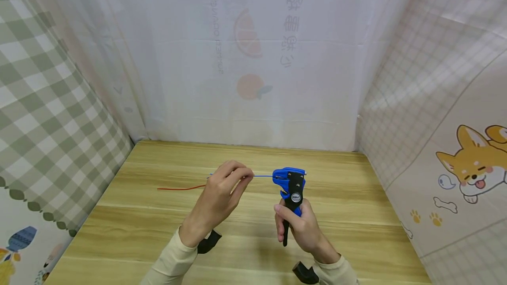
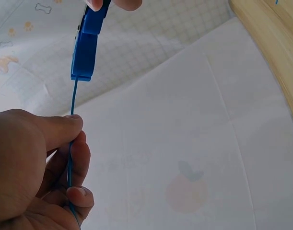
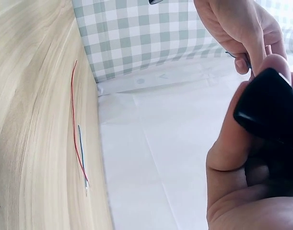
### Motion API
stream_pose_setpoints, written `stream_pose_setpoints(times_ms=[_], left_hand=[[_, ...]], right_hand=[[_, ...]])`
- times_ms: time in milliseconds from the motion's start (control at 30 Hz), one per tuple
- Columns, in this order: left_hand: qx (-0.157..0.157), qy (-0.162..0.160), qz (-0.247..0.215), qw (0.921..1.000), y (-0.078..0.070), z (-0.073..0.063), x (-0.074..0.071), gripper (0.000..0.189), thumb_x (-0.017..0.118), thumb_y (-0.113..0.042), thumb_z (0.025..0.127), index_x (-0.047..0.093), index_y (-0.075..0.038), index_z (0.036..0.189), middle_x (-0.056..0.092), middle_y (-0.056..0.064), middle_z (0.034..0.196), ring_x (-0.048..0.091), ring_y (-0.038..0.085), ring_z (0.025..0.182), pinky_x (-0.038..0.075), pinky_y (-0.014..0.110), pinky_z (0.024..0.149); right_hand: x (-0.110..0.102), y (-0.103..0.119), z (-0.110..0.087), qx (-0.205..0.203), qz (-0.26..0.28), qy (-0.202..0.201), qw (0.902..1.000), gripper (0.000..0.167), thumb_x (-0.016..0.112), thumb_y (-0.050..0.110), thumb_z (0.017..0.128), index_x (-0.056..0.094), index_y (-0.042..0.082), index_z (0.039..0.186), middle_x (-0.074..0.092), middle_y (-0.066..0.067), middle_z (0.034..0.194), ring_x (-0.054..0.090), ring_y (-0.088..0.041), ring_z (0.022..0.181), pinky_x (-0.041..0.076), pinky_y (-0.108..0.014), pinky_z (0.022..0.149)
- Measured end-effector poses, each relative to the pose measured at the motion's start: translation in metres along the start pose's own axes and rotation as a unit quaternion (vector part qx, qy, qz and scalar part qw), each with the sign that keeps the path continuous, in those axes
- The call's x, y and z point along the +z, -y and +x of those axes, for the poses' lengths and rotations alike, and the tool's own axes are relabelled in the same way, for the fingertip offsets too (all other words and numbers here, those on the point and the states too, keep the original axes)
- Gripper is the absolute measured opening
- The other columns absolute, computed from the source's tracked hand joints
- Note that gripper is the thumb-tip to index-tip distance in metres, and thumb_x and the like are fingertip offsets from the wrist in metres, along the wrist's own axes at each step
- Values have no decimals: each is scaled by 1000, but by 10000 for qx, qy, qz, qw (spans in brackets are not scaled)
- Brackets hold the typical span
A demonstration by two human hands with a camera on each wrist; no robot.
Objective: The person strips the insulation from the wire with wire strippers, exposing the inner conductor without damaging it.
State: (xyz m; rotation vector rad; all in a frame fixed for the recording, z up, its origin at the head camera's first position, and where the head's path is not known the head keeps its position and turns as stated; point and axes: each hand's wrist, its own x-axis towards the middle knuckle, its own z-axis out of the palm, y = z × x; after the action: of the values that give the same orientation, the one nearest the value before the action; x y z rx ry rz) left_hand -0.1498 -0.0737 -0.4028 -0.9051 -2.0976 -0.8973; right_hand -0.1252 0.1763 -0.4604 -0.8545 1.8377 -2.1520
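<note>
My left hand [image 1: 222, 190] pinches a thin blue wire [image 1: 262, 176] between thumb and fingertips. In the left wrist view the wire's lower part runs down along the curled fingers. Its far end meets the blue front of a blue and black wire stripper [image 1: 295, 181]; whether it goes in between the jaws is hidden. The stripper stands upright in my right hand [image 1: 303, 225], whose fingers wrap its handles. In the right wrist view a black handle end [image 3: 268, 105] shows large and close.
On the wooden table [image 1: 150, 223] lie a red wire [image 1: 178, 188] and, beside it, another blue wire [image 3: 82, 153]; the two touch or cross near one end in the right wrist view. White cloth [image 1: 190, 113] hangs behind, with patterned cloths at both sides.
</note>
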Motion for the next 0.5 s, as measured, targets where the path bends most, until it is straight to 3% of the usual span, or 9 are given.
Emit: stream_pose_setpoints(times_ms=[500], left_hand=[[76,-34,68,9999,2,0,3,3,77,-5,107,79,-5,106,73,5,104,71,19,93,61,28,78]], right_hand=[[2,-1,0,-30,-57,-174,9998,30,46,-7,111,45,-15,82,45,-31,57,63,-23,42,56,-39,40]])
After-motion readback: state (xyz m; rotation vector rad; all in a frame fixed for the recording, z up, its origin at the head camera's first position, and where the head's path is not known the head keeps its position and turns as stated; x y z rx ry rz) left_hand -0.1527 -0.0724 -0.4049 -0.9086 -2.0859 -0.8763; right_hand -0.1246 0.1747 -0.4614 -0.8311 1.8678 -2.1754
